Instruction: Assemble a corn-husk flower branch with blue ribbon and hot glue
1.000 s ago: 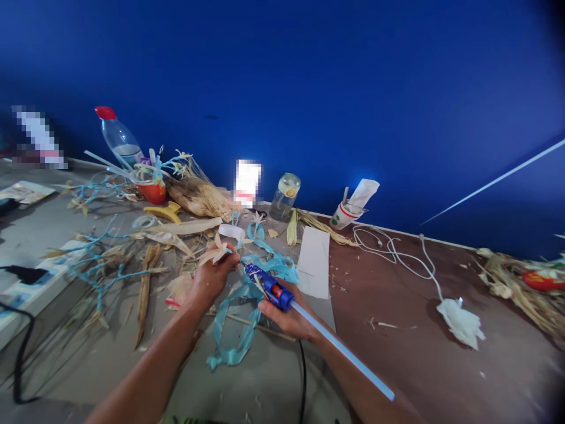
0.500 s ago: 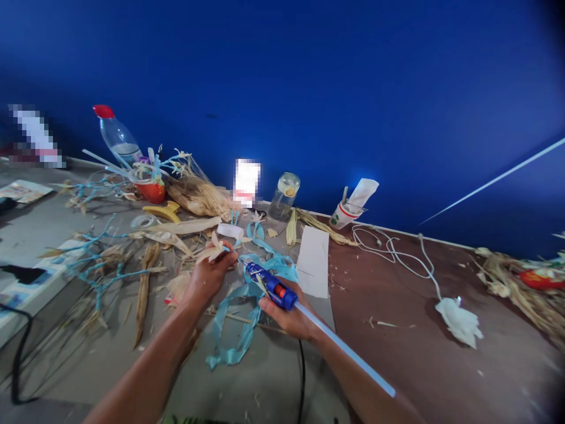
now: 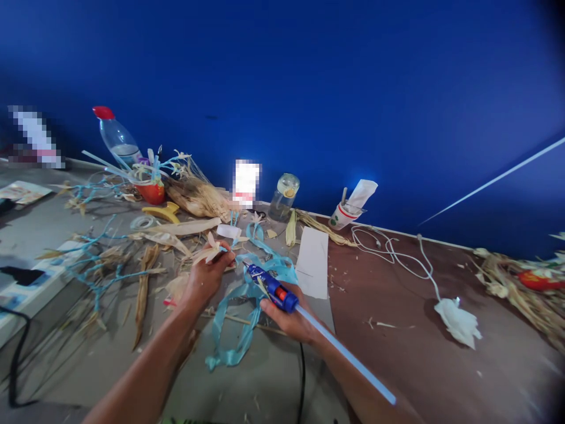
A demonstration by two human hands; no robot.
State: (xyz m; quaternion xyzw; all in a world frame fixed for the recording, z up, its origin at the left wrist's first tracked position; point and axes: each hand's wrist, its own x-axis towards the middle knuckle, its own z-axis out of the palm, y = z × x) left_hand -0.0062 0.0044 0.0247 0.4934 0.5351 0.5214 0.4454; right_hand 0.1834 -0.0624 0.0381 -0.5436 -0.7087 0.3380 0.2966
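My left hand [image 3: 207,278] is closed in a pinch on a pale corn-husk flower [image 3: 210,249] with a blue-wrapped stem. In my right hand [image 3: 286,315] is a blue glue gun [image 3: 269,285], its fingers wrapped round the handle. A long whitish glue stick [image 3: 348,356] sticks out of the gun's back end toward me. The gun's nozzle points at the left hand, a small gap from the flower's stem. Beneath and around the gun lies a crumpled light-blue ribbon [image 3: 236,350]. My left fingertips partly hide the stem.
Blue-wrapped branches [image 3: 99,282] and dried husks [image 3: 143,294] spread on the left, beside a white power strip [image 3: 53,282]. Behind stand a red bowl [image 3: 152,192], a bottle [image 3: 119,141] and a glass jar [image 3: 282,200]. White paper [image 3: 312,262] and a cable [image 3: 410,260] lie right.
My left hand has drawn slightly left with the flower, and the gun's nozzle is a little farther from the stem. Both hands keep their grips.
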